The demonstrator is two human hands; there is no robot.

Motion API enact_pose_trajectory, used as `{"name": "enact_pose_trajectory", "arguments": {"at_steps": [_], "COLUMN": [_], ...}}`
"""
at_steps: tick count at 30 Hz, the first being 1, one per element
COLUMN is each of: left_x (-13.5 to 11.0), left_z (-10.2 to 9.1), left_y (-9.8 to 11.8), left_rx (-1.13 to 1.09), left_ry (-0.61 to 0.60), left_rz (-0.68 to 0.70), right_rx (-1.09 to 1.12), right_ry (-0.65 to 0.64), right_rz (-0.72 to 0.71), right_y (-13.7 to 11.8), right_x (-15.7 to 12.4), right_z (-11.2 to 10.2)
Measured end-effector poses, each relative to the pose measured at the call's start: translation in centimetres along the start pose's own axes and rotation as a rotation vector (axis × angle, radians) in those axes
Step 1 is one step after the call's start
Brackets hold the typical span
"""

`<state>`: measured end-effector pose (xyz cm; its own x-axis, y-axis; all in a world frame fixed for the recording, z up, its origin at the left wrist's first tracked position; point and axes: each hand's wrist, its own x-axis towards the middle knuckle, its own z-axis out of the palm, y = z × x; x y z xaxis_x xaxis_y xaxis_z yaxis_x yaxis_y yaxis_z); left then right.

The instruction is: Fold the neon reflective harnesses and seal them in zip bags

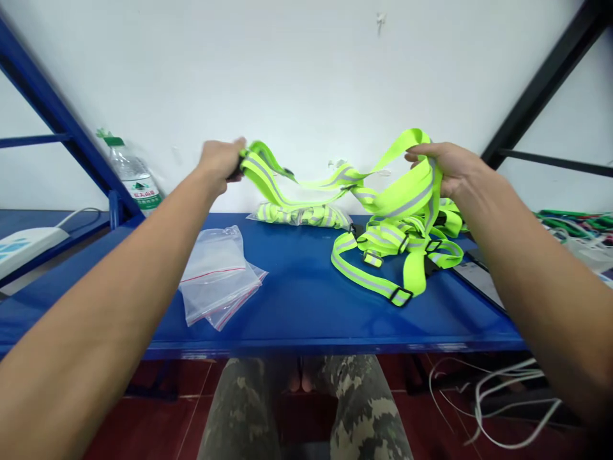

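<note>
A neon yellow-green reflective strap harness [383, 198] with grey stripes is stretched in the air between my two hands above a blue table [297, 300]. My left hand [220, 163] is closed around one folded end of the straps. On the other side, my right hand [447, 169] grips a bunch of straps, and loops with black buckles hang from it onto the table. A packed bundle of the same straps in a clear bag [301, 216] lies at the back of the table under the stretched harness.
Several clear zip bags with red seals [218, 275] lie on the table's left part. A water bottle [134, 176] stands at the back left by a blue frame post. White cables [498, 396] hang low on the right. My camouflage-trousered knees show below the table edge.
</note>
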<state>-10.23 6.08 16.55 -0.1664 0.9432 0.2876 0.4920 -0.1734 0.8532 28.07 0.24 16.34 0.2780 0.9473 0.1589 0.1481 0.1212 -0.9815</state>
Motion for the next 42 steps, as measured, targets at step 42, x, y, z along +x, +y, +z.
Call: {"name": "enact_pose_trajectory", "arguments": {"at_steps": [42], "left_x": [-7.2], "left_z": [7.6], "left_y": [4.4], "left_rx": [-0.193], "left_ry": [-0.645], "left_rz": [0.271], "right_rx": [0.147], "right_ry": [-0.544], "right_rz": [-0.294], "right_y": [-3.6], "right_x": [-4.8], "right_z": [6.9]}}
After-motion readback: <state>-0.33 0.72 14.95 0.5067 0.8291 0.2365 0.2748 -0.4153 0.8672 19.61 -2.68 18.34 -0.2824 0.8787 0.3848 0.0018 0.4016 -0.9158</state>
